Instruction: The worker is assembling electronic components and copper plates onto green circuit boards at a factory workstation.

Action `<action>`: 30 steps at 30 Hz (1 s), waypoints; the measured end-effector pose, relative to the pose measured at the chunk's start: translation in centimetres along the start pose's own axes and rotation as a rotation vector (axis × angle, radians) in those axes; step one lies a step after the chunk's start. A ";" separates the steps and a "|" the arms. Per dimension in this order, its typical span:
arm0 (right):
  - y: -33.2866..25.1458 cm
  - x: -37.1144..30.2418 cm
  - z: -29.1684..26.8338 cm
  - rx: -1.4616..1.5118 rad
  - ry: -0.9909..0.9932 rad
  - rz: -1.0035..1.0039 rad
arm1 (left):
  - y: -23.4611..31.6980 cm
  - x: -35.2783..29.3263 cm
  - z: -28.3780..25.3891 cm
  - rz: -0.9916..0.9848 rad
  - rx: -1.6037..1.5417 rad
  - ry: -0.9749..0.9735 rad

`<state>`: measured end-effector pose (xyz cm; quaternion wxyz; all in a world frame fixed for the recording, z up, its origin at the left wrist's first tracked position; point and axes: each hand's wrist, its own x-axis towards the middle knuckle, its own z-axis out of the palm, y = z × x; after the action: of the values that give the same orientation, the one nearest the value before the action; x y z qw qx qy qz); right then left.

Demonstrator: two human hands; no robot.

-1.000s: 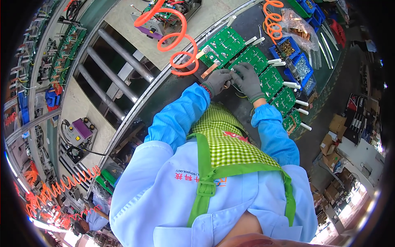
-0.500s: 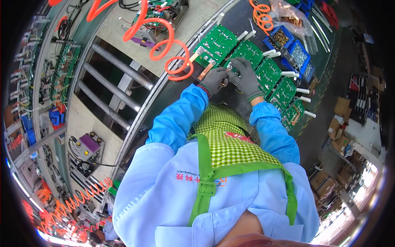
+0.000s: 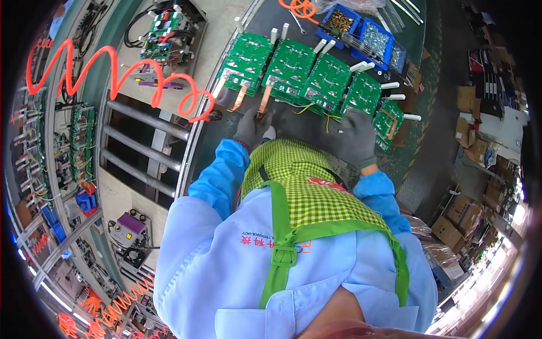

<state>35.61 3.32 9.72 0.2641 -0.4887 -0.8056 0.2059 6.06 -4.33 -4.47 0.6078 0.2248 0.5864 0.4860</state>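
Observation:
My left hand (image 3: 253,129), in a grey glove, is closed just below a copper strip (image 3: 265,98) that sticks out from the second green circuit board (image 3: 289,65). What its fingers hold is mostly hidden; a small brownish bit shows at their tips. Farther right, my right hand (image 3: 358,138), gloved alike, hovers at the lower edge of the fourth circuit board (image 3: 361,93); its fingers are too blurred to read. Another copper strip (image 3: 239,98) projects from the leftmost circuit board (image 3: 245,56). Yellow wires (image 3: 305,108) hang from the middle circuit board (image 3: 327,82).
Blue bins hold brass-coloured screws (image 3: 340,21) and silvery fasteners (image 3: 374,40) beyond the boards. White posts (image 3: 389,86) stick out along the row. An orange coiled hose (image 3: 116,73) hangs over the metal rollers (image 3: 144,144) at left. Cardboard boxes (image 3: 460,214) lie at right.
My hands were together at the second and third boards; now they are apart, the right one farther right. The view has shifted, so the boards appear farther left.

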 end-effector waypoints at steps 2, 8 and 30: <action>3.6 -1.7 -3.2 -0.022 0.093 0.187 | -2.4 -2.0 -0.3 0.174 0.657 -0.026; 12.4 -2.6 -7.9 -0.369 0.085 0.304 | -1.7 -4.2 6.5 -0.349 -0.556 -0.026; 17.6 -0.5 -9.9 -0.492 -0.320 0.034 | -0.2 3.2 9.8 -0.158 -1.098 0.033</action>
<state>53.93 11.29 6.93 0.0040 -0.5128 -0.8545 0.0832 14.74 1.24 -4.11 0.6610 -0.1773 0.2712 0.6769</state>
